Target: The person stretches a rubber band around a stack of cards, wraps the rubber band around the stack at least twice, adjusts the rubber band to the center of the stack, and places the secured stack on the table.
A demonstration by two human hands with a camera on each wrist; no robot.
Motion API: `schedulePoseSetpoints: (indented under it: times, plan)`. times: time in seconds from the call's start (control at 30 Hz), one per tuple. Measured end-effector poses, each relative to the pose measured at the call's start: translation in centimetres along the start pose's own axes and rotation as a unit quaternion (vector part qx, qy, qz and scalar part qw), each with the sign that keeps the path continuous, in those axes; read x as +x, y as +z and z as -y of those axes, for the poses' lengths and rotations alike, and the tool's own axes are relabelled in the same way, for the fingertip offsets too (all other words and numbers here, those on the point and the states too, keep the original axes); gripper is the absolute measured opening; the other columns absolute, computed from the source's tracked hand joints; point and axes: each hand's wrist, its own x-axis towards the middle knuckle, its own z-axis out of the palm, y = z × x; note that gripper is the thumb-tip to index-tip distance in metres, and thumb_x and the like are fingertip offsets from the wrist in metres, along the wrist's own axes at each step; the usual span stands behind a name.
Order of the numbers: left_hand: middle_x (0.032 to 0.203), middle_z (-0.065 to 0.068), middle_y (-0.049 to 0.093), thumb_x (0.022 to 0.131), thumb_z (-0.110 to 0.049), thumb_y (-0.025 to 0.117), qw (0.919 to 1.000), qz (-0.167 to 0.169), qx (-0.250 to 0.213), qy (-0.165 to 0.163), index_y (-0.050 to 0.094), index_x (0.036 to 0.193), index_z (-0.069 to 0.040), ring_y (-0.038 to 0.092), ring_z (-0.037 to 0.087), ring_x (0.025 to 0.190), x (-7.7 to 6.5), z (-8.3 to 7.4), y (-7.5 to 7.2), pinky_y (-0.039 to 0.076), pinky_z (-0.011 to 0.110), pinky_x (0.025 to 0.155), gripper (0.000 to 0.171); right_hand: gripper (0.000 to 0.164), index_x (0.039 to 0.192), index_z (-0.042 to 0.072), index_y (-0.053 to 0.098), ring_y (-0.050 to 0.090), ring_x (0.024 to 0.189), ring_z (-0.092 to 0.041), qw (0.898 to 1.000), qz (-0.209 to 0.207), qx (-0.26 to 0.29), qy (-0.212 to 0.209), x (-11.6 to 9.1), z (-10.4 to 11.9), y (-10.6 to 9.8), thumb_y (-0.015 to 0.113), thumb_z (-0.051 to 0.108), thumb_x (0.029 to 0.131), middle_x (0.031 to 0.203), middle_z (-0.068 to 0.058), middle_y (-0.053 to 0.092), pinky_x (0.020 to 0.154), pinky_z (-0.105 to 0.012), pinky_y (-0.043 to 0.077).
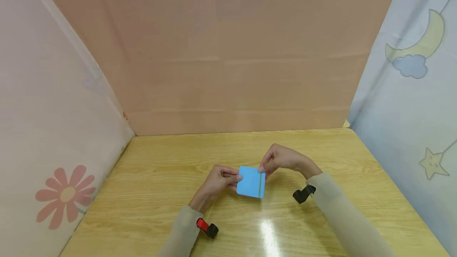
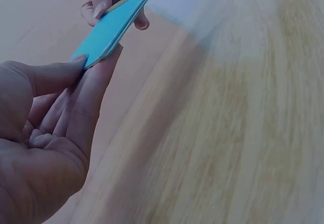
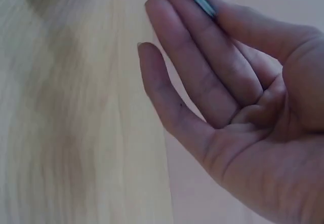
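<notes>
Left hand [image 1: 216, 181] pinches the left edge of a blue notebook [image 1: 248, 182], thumb on its cover; right hand [image 1: 280, 158] pinches the far right corner, thumb by the band [image 1: 260, 185], other fingers loosely bent. Notebook between them, above the wooden table [image 1: 160, 181]. Grips look shallow: a sharp tug could slip a corner or drag the band loose. Cover faces the wearer, near square, no clear long axis; band runs roughly away.

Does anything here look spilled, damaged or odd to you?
Nothing really stands out. The blue notebook looks undamaged, its band running straight near one edge. The bright streak on the table looks like glare, not a spill.
</notes>
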Motion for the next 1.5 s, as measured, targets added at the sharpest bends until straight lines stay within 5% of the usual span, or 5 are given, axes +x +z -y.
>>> schedulePoseSetpoints:
  times: [0.2, 0.63, 0.9, 1.23, 1.5]
  plan:
    - [0.082, 0.0, 0.079, 0.096, -0.008, 0.077, 0.9996, -0.006, 0.026, -0.005, 0.076, 0.114, 0.01, 0.07, 0.009, 0.064, 0.2, -0.1, 0.8, 0.066, 0.03, 0.065, 0.025, 0.012, 0.092, 0.004, 0.085, 0.072, 0.075, -0.012, 1.0, -0.011, -0.024, 0.01, 0.5, 0.0, 0.3, 0.078, 0.014, 0.094, 0.09, -0.008, 0.081, 0.078, -0.042, 0.067]
    - [0.084, 0.0, 0.079, 0.097, -0.011, 0.076, 0.9995, -0.03, 0.003, -0.008, 0.076, 0.117, 0.008, 0.072, 0.009, 0.067, 0.1, -0.1, 0.0, 0.066, 0.028, 0.067, 0.027, 0.026, 0.11, -0.001, 0.08, 0.08, 0.085, -0.027, 0.997, -0.061, 0.029, 0.028, 0.5, -0.3, -0.1, 0.075, 0.022, 0.099, 0.104, -0.01, 0.081, 0.085, -0.049, 0.067]
    - [0.084, 0.001, 0.08, 0.097, -0.009, 0.076, 0.9994, -0.032, 0.002, -0.009, 0.076, 0.116, 0.009, 0.074, 0.01, 0.067, 0.1, -0.1, -0.4, 0.067, 0.028, 0.068, 0.026, 0.02, 0.108, -0.003, 0.081, 0.08, 0.084, -0.034, 0.996, -0.02, 0.064, 0.053, 0.1, -0.6, -0.4, 0.076, 0.014, 0.097, 0.098, -0.017, 0.081, 0.085, -0.058, 0.065]
    - [0.092, 0.009, 0.081, 0.097, -0.009, 0.076, 0.9994, -0.03, 0.011, -0.014, 0.076, 0.117, 0.008, 0.076, 0.012, 0.072, 0.1, 0.2, -0.2, 0.068, 0.036, 0.074, 0.026, 0.015, 0.099, -0.002, 0.082, 0.08, 0.074, -0.026, 0.997, -0.004, 0.035, 0.069, 0.2, -0.7, -0.4, 0.076, 0.012, 0.096, 0.088, -0.017, 0.081, 0.081, -0.058, 0.065]
    - [0.093, 0.015, 0.081, 0.096, -0.009, 0.077, 0.9994, -0.029, 0.019, -0.008, 0.077, 0.115, 0.009, 0.077, 0.013, 0.071, 0.2, 0.0, 0.0, 0.069, 0.037, 0.073, 0.026, 0.015, 0.098, 0.0, 0.083, 0.077, 0.082, -0.048, 1.0, 0.011, 0.004, 0.029, 0.3, -0.5, -0.2, 0.075, 0.012, 0.098, 0.086, -0.017, 0.081, 0.078, -0.06, 0.065]
